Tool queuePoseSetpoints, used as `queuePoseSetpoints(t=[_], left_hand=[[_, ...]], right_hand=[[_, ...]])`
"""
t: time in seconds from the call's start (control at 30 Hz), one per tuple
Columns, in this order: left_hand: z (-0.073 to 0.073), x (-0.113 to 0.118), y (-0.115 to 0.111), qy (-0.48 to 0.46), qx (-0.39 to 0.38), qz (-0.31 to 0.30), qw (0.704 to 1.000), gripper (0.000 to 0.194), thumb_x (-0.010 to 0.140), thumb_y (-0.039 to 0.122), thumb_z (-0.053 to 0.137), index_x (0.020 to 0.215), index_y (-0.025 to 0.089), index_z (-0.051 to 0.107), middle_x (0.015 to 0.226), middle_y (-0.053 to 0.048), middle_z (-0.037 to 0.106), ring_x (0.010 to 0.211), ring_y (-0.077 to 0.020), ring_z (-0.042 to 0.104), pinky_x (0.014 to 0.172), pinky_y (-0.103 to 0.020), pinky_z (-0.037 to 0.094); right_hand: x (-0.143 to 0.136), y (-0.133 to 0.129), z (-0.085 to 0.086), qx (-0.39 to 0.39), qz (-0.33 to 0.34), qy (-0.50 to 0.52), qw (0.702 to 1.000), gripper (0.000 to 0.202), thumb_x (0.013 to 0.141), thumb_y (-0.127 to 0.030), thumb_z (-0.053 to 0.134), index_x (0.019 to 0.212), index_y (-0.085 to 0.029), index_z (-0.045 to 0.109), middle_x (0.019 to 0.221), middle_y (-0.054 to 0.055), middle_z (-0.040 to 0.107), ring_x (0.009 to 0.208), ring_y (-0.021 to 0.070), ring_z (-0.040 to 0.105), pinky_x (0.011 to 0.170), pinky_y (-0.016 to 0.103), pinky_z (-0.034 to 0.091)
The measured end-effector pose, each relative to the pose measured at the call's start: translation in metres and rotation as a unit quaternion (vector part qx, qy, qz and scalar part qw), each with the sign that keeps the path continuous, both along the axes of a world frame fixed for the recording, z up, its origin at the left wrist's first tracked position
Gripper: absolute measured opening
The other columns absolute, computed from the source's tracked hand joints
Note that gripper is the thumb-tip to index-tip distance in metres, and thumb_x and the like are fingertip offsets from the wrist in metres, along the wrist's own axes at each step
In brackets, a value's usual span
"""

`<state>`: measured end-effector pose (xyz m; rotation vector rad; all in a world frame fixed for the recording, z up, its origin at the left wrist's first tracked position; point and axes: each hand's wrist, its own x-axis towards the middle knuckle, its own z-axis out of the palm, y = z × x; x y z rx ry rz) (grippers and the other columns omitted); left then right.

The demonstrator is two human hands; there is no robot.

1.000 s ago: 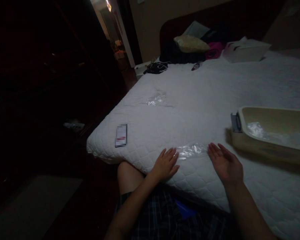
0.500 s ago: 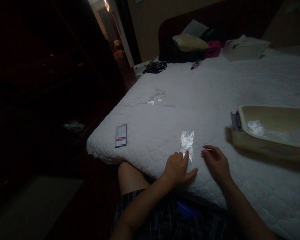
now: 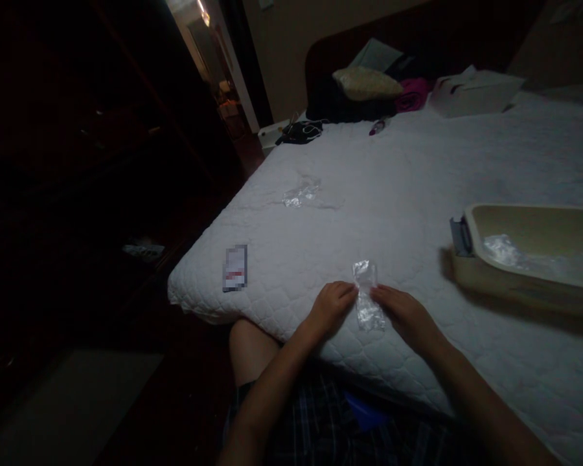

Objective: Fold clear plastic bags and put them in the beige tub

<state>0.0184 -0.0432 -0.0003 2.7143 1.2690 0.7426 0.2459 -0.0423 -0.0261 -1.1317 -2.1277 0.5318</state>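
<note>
A clear plastic bag (image 3: 368,309), flattened into a narrow strip, lies on the white quilted bed cover (image 3: 291,252) in front of me. My left hand (image 3: 334,305) has its fingers together, gripping the strip's left edge near the middle. Opposite it, my right hand (image 3: 402,312) grips the right edge, thumb tucked under the fingers. Both ends of the bag show beyond my hands, one toward the headboard and one toward me. What the fingertips pinch is partly hidden.
A beige plastic bin (image 3: 515,285) with shiny clear plastic inside stands at right. Crumpled clear plastic (image 3: 301,195) lies farther up the bed. A blurred-out phone-shaped object (image 3: 235,268) rests near the left edge. A white box (image 3: 480,94) and a pillow (image 3: 366,84) sit by the headboard.
My left hand has shifted from lying over the bag's near end to its left edge. My right hand has moved left onto the right edge, and both now grip it.
</note>
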Motion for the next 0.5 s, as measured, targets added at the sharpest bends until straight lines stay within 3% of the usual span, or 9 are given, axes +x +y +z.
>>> queuePoseSetpoints(t=[0.23,0.5], left_hand=[[-0.0063,0.0076,0.0064,-0.060,-0.075,0.029,0.995,0.023,0.089,0.029,0.049,0.105,0.019,0.062,0.104,-0.006,0.064,0.098,-0.0177,0.056,0.086,-0.035,0.045],[-0.0061,0.0097,0.0090,-0.087,-0.109,0.053,0.989,0.020,0.088,0.031,0.051,0.096,0.021,0.066,0.101,-0.004,0.065,0.096,-0.0172,0.055,0.086,-0.035,0.044]], right_hand=[[-0.0031,0.0013,0.0088,-0.067,-0.058,0.051,0.995,0.030,0.078,-0.026,0.052,0.105,-0.027,0.066,0.110,0.005,0.067,0.102,0.0256,0.061,0.093,0.051,0.045],[-0.0039,0.0030,0.0039,-0.108,-0.091,0.091,0.986,0.027,0.076,-0.032,0.057,0.100,-0.027,0.067,0.106,0.005,0.068,0.099,0.0260,0.061,0.091,0.051,0.046]])
